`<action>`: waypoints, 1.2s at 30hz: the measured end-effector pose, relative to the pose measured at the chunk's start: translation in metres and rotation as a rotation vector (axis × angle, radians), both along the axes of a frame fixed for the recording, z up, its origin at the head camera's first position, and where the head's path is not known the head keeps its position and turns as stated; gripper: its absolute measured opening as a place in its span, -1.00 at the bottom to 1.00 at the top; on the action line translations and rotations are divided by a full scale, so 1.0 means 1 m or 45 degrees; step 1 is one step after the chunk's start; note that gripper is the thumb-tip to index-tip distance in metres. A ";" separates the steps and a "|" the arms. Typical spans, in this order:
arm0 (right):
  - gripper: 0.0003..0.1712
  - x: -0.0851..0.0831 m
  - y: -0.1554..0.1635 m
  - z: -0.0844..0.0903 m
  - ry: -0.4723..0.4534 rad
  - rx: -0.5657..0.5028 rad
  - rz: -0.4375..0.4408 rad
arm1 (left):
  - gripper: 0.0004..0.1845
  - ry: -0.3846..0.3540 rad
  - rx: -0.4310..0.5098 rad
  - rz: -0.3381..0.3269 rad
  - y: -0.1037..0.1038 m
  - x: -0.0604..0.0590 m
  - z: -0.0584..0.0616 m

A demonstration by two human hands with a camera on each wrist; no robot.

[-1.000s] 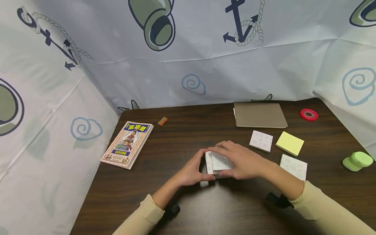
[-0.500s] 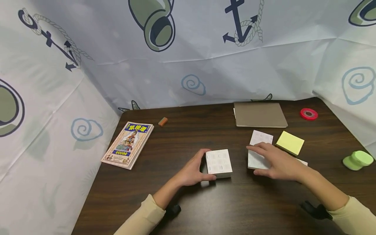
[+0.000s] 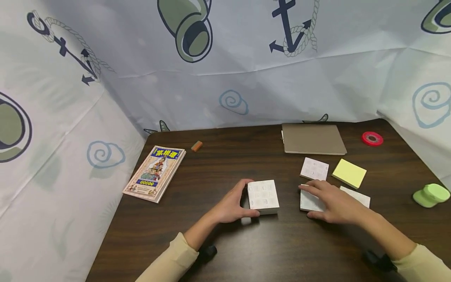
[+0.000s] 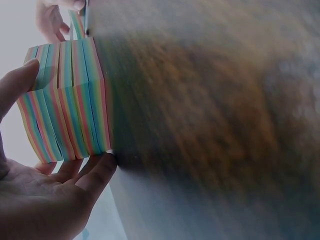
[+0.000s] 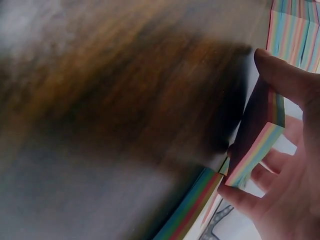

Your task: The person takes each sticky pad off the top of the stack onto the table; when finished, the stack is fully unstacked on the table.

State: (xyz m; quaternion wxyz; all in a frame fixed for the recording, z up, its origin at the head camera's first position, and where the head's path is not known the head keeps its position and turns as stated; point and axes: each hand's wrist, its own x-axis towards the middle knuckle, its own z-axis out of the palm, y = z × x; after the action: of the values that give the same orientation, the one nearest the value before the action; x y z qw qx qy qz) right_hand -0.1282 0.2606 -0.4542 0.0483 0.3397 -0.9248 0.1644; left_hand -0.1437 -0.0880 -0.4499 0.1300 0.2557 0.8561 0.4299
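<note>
My left hand (image 3: 232, 205) holds the side of a squared stack of sticky note pads (image 3: 263, 194), white on top, on the table left of my right hand. In the left wrist view the stack's edges show rainbow stripes, with the thumb (image 4: 22, 82) on one side and fingers under the other. My right hand (image 3: 338, 203) grips a single white-topped pad (image 3: 311, 199) between thumb and fingers. The right wrist view shows this pad tilted, its dark underside facing the table. Beside it lie a white pad (image 3: 314, 169) and another white pad (image 3: 359, 197), partly hidden by the hand.
A yellow sticky note pad (image 3: 349, 173) lies behind the right hand. Farther back are a grey-brown notebook (image 3: 313, 139) and a red round object (image 3: 372, 138). A light green object (image 3: 431, 195) stands at right. At left lie an illustrated book (image 3: 155, 173) and a small orange-brown block (image 3: 197, 146).
My right hand has lifted a pad off the stack and carried it right, then slightly nearer to me. My left hand stays on the stack.
</note>
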 end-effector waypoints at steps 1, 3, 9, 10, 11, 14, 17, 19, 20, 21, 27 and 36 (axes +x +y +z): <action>-0.10 0.000 0.000 0.000 -0.001 0.003 0.001 | -0.01 -0.004 -0.006 -0.002 0.000 0.000 0.000; -0.11 0.000 0.000 0.000 -0.005 0.012 0.004 | 0.00 -0.011 -0.010 0.001 0.000 0.000 0.000; -0.17 0.000 -0.003 0.011 -0.001 0.052 0.012 | -0.02 -0.029 -0.023 0.008 0.000 0.000 0.001; -0.18 0.000 -0.004 0.014 0.011 0.049 0.017 | -0.02 -0.027 -0.021 0.007 0.000 0.000 0.001; -0.19 0.000 -0.006 0.018 0.024 0.041 0.023 | -0.03 -0.026 -0.019 0.006 0.000 0.000 0.001; -0.22 -0.001 -0.015 0.032 0.053 0.006 0.041 | -0.03 -0.025 -0.014 0.006 0.000 0.000 0.002; -0.22 -0.002 -0.031 0.045 0.044 -0.023 0.064 | -0.02 -0.028 -0.007 0.005 0.000 -0.001 0.002; -0.21 -0.003 -0.044 0.051 0.031 -0.032 0.099 | -0.02 -0.031 -0.008 0.000 0.000 -0.001 0.001; -0.21 -0.003 -0.051 0.052 0.026 -0.035 0.122 | -0.02 -0.035 -0.007 -0.002 0.000 -0.001 0.000; -0.20 -0.003 -0.058 0.054 0.022 -0.038 0.150 | -0.03 -0.037 -0.007 -0.005 0.000 -0.001 0.000; -0.11 -0.007 -0.099 0.052 -0.001 -0.068 0.308 | -0.05 -0.037 0.001 -0.012 -0.001 0.000 -0.002; -0.13 -0.017 -0.124 0.044 -0.082 -0.036 0.367 | -0.08 -0.060 0.034 -0.004 -0.002 0.001 0.000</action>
State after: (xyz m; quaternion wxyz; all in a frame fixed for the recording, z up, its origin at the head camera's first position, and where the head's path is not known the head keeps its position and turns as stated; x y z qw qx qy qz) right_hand -0.1450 0.1367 -0.4104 -0.0008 0.4628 -0.8651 0.1934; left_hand -0.1425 -0.0897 -0.4496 0.1472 0.2484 0.8467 0.4468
